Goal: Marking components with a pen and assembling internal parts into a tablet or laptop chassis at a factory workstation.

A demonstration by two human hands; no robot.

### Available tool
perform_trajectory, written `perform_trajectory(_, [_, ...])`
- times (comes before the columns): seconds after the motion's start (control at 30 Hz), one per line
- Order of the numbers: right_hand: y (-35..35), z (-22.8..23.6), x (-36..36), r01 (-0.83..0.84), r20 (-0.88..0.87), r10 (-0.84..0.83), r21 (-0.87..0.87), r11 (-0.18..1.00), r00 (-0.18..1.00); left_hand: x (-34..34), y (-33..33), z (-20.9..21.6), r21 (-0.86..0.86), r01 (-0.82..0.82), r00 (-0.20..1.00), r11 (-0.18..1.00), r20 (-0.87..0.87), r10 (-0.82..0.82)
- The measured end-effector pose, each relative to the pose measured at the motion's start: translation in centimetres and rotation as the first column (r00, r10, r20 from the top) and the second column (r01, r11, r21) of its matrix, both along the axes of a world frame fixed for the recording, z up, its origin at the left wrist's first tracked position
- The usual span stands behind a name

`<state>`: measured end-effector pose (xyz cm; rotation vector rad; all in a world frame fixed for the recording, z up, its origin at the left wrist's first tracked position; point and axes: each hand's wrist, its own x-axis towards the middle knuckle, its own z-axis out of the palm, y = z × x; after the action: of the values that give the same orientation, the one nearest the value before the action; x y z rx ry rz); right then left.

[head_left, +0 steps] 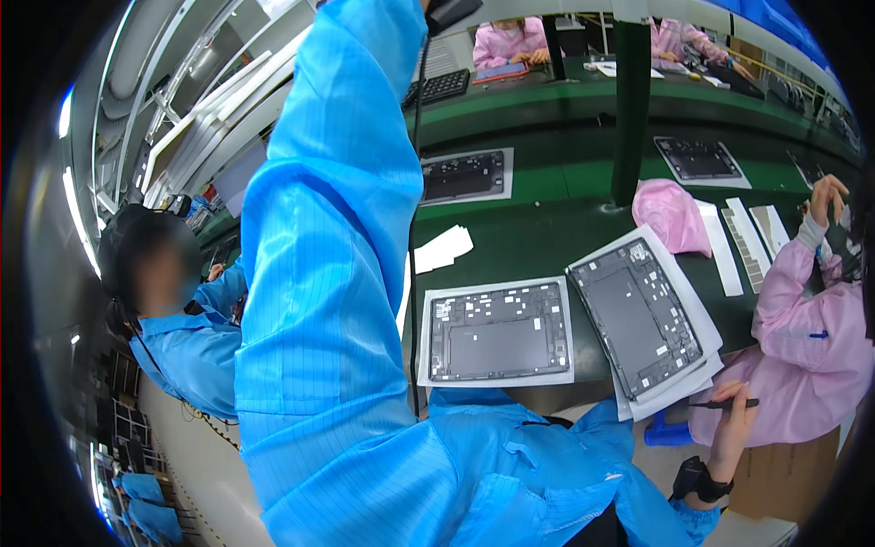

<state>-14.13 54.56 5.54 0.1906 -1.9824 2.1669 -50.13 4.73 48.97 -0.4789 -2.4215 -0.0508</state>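
Observation:
My left arm (333,228) in a blue sleeve reaches up across the view. Its hand is cut off by the top edge, so its fingers are hidden; a black object (453,13) shows beside the cuff. At the lower right, my right hand (732,419) is closed on a thin black pen-like tool (726,404). A black band is around that wrist. In front of me a dark tablet housing (497,333) with small white pieces lies on a white sheet. To its right, near my right hand, a second tablet housing (638,314) lies tilted on stacked white sheets.
A green post (631,118) rises from the green bench (538,237). Further housings (700,159) lie on the far strip. A pink cloth (673,217) and pale strips (747,242) are at right. A person in pink (811,319) sits right, another in blue (187,346) left.

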Motion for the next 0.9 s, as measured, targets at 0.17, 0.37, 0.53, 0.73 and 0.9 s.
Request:
perform_trajectory(0.17, [1.1, 1.3, -1.1, -0.040, -0.023, 0.044, 0.147, 0.988, 0.999, 0.1, 1.0, -0.7, -0.155, -0.081, 0.994, 0.985, -0.088, 0.068])
perform_trajectory(0.37, [-0.9, 1.7, -3.0, -0.049, -0.033, 0.053, 0.115, 0.992, 0.998, 0.7, 0.4, -1.1, -0.200, 0.083, 0.969, 0.976, -0.214, -0.127])
perform_trajectory(0.53, [-1.4, 2.7, -4.2, -0.114, 0.014, 0.114, 0.149, 0.982, 0.993, 1.1, 1.2, -2.3, -0.108, 0.283, 0.860, 0.953, -0.410, -0.303])
perform_trajectory(0.73, [-2.4, 3.0, -6.4, -0.172, -0.003, 0.174, 0.143, 0.975, 0.985, 1.9, 1.2, -2.3, 0.115, 0.184, 0.953, 0.976, -0.264, -0.148])
perform_trajectory(0.9, [-6.2, 10.6, -12.2, -0.138, -0.198, 0.200, 0.288, 0.948, 0.960, 2.7, 1.5, -1.7, 0.322, 0.057, 0.992, 0.945, -0.126, -0.017])
